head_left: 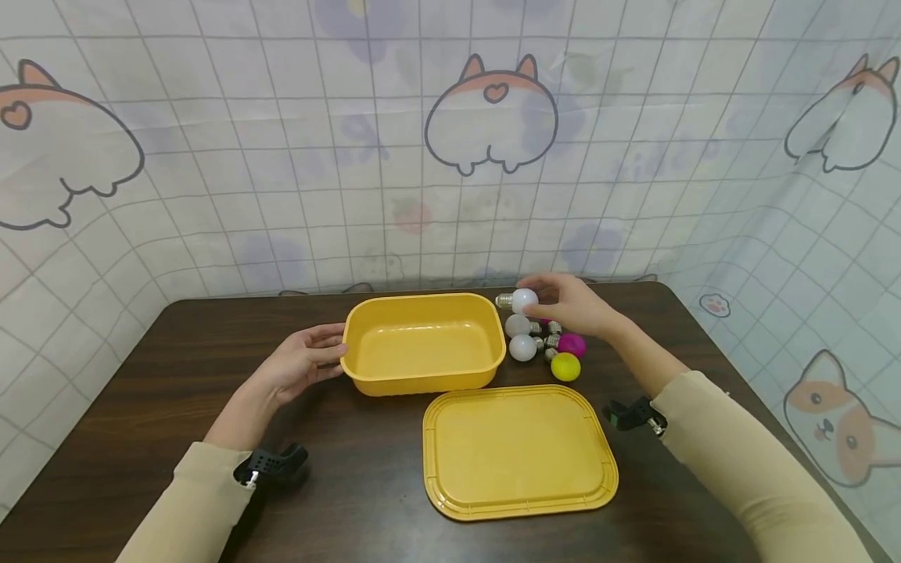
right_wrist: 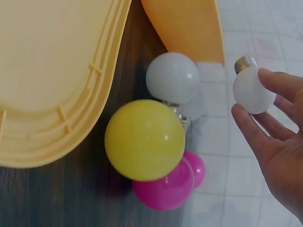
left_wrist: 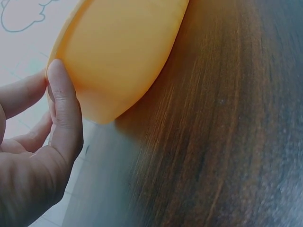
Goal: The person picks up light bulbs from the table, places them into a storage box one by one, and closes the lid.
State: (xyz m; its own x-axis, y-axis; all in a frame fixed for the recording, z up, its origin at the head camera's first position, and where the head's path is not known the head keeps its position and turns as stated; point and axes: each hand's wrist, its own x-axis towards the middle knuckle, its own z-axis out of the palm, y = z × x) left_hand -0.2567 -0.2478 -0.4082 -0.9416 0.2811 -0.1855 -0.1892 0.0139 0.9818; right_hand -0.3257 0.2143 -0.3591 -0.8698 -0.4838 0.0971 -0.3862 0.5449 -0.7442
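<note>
Near the back of the table, my right hand [head_left: 568,306] pinches a white light bulb [head_left: 524,301] by its round part, the metal screw base pointing left. The right wrist view shows that bulb [right_wrist: 254,90] between thumb and fingers. My left hand [head_left: 301,361] holds the left end of a yellow plastic tub [head_left: 422,383], thumb and fingertips at its rim in the left wrist view. Nothing lies inside the tub. Beside it are two more white bulbs, one of them this bulb [head_left: 522,347], a yellow bulb [head_left: 565,367] and a magenta bulb [head_left: 572,345]. More magenta is partly hidden behind them.
A flat yellow lid [head_left: 519,453] lies on the dark wooden table [head_left: 352,485], in front of the tub and the bulbs. A printed cloth [head_left: 317,195] hangs behind the table and along its sides. Each wrist wears a black strap [head_left: 274,463].
</note>
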